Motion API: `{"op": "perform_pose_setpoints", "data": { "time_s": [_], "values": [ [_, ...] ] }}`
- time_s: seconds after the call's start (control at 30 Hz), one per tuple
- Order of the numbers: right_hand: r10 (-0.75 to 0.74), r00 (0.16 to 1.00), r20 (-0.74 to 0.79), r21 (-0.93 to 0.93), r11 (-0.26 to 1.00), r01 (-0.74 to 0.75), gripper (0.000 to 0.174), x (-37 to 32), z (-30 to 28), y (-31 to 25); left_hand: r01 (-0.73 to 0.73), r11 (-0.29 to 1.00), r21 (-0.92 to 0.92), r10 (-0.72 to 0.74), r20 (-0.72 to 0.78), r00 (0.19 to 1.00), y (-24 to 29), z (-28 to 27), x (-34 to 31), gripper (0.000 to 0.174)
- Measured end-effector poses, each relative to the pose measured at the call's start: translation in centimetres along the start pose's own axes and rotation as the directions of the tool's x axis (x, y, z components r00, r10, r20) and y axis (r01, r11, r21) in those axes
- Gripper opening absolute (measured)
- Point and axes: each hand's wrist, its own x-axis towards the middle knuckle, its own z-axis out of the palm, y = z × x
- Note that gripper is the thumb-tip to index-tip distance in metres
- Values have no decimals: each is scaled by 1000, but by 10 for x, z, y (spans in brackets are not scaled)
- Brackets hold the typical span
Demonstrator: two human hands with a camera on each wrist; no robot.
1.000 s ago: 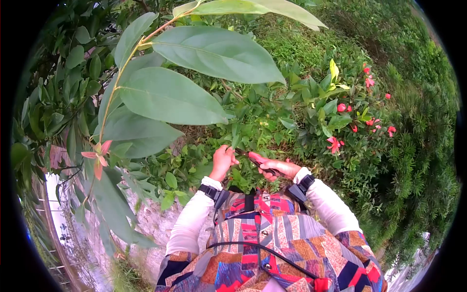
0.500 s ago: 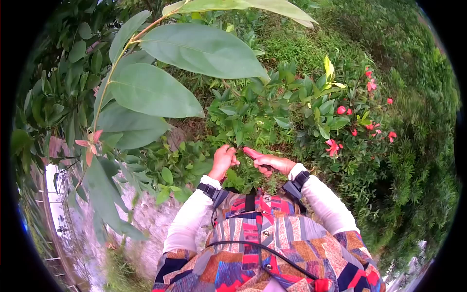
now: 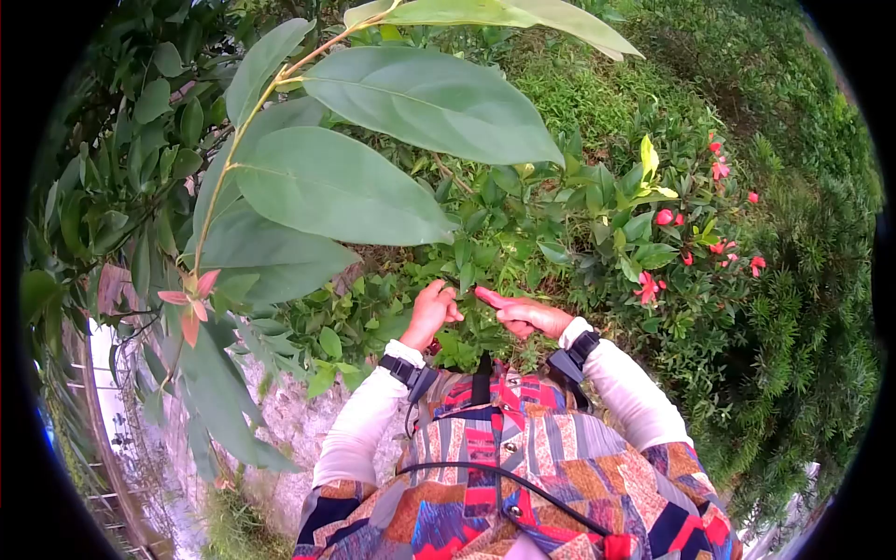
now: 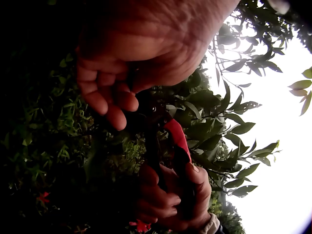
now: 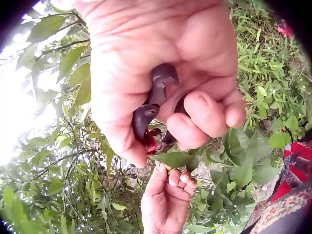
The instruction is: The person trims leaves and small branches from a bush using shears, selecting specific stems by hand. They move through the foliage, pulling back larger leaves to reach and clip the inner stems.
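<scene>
My right hand grips a pair of pruning shears with dark handles, its fingers curled round them. A red part of the shears shows beside the dark metal in the left wrist view. Just ahead of the shears, my left hand has curled fingers, and its thumb and fingertips pinch at the base of a green leaf. The blades lie close to the left fingertips in the left wrist view. Their tips are hidden among dark foliage.
A branch with large leaves hangs across the upper left, close to the head camera. Shrubs with red flowers grow to the right. Pale ground shows at lower left, and dense bushes line the far right.
The right hand has drawn slightly back from the left hand after moving near it, and the shears' angle has changed. The left hand stays nearly in place. The head view has shifted a little.
</scene>
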Motion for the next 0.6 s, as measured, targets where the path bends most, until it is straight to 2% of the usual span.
{"op": "perform_pose_setpoints", "data": {
  "time_s": [0.07, 0.13, 0.27, 0.33, 0.37, 0.43, 0.47, 0.53, 0.6],
  "values": [
    [15, 1000, 11, 51, 999, -16, 77, 1, -1, 2, -9, 1000, -3, 9, -20, 1000, -2, 1, 2, 19],
    [76, 996, 51, 209, 974, -85, 77, 4, -2, 9, -25, 1000, -8, 24, -36, 999, -11, 1, 8, 19],
    [65, 997, 50, 289, 954, -77, 77, 4, -3, 18, -23, 1000, -7, 23, 6, 1000, -13, -2, 4, 23],
    [-42, 994, 103, 367, 930, 1, 74, 0, -3, 22, -21, 999, -26, 21, 9, 1000, -11, 3, 1, 24],
    [-40, 994, 103, 368, 930, 0, 74, -1, 1, 20, -32, 999, -26, 33, 26, 999, -11, 3, 1, 25],
    [-9, 999, -40, 404, 915, 24, 59, -1, 10, 16, -43, 999, -25, 44, 45, 998, -11, 5, 0, 26],
    [-9, 999, -41, 404, 914, 24, 59, 0, 7, 19, -50, 999, -11, 50, 41, 998, -11, 6, 0, 26],
    [50, 996, 68, 416, 906, -74, 72, 6, -1, 22, -57, 998, 4, 57, 40, 998, -10, 7, 0, 26],
    [9, 999, 48, 384, 923, -26, 71, 2, 2, 20, -51, 999, -9, 51, 71, 996, -13, 5, 1, 26]
  ]
}}
